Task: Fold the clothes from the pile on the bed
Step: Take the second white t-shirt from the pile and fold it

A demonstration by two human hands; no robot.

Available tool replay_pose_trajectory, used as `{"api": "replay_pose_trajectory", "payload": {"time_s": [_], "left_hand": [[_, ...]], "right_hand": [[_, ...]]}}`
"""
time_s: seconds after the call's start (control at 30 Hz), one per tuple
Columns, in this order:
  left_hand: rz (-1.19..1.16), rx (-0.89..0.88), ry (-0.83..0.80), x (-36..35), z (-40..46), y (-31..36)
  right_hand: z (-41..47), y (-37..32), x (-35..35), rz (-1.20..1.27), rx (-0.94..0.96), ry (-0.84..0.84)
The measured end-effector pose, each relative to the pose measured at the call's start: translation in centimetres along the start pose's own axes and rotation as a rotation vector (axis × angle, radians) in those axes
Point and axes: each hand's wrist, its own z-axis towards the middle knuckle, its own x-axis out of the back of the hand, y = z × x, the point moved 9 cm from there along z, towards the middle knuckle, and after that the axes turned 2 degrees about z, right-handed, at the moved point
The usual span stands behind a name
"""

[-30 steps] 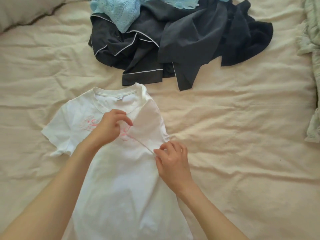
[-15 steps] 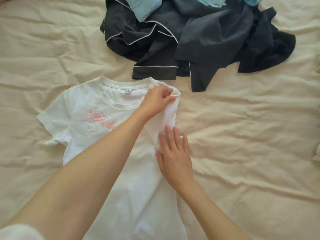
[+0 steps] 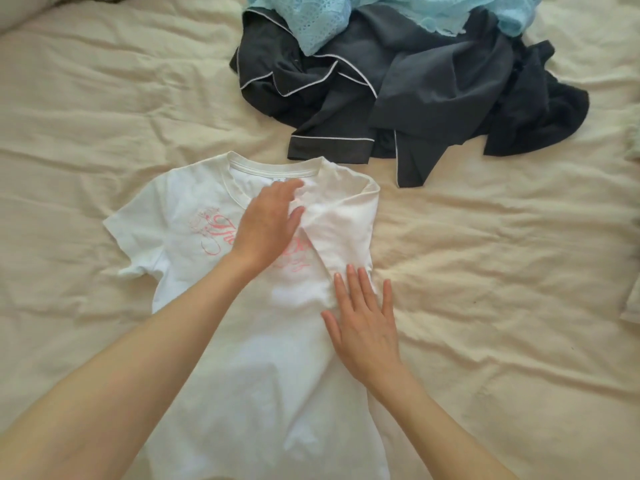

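Note:
A white T-shirt [image 3: 194,258] with pink script print lies flat, front up, on the cream bed sheet [image 3: 502,271]. Its right sleeve and side are folded inward over the chest. My left hand [image 3: 268,223] lies flat with straight fingers on the chest by the collar, touching the edge of the folded sleeve. My right hand [image 3: 363,323] presses flat on the shirt's folded right edge, fingers spread and straight. Beyond the shirt sits the pile: dark pyjama pieces with white piping [image 3: 398,98] and a light blue lace garment [image 3: 329,19] on top.
A pillow corner [image 3: 20,8] shows at the top left. Pale fabric [image 3: 632,306] lies at the right edge of the bed. The wrinkled sheet stretches to the left and right of the shirt.
My left hand released the sleeve it pinched at the right shoulder and now lies flat nearer the collar. My right hand stays flat on the folded edge. The view shifted slightly.

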Motion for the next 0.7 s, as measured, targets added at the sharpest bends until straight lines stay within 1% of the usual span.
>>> {"api": "replay_pose_trajectory", "payload": {"time_s": [0.07,0.13,0.27,0.3,0.37,0.43,0.47,0.53,0.6,0.7], "left_hand": [[0.037,0.106,0.041,2.7,-3.0,-3.8],[0.078,0.261,0.084,5.5,-5.9,-8.7],[0.119,0.562,0.152,10.0,-11.1,-18.3],[0.097,0.621,0.161,10.6,-12.0,-20.4],[-0.064,0.743,0.164,10.9,-13.2,-24.2],[-0.303,0.869,0.136,10.1,-13.7,-27.4],[-0.408,0.906,0.127,9.8,-13.4,-28.6],[-0.583,0.915,0.103,9.4,-11.9,-29.9],[-0.67,0.875,0.028,9.1,-10.0,-30.2],[-0.752,0.843,-0.088,8.4,-8.8,-29.7]], "right_hand": [[-0.4,-0.9,0.4,0.005,-0.016,-0.013],[-0.5,-3.1,0.8,0.022,0.007,-0.018],[0.4,-9.9,0.4,0.061,0.107,-0.044],[0.9,-11.9,0.0,0.071,0.14,-0.061],[2.0,-16.2,-1.1,0.091,0.2,-0.098],[3.1,-20.6,-1.7,0.09,0.269,-0.056],[3.9,-22.6,-1.7,0.101,0.304,0.0],[5.9,-26.0,-1.5,0.144,0.338,0.112],[8.1,-28.2,-1.9,0.128,0.312,0.154],[10.4,-29.4,-2.4,0.042,0.22,0.183]]}}
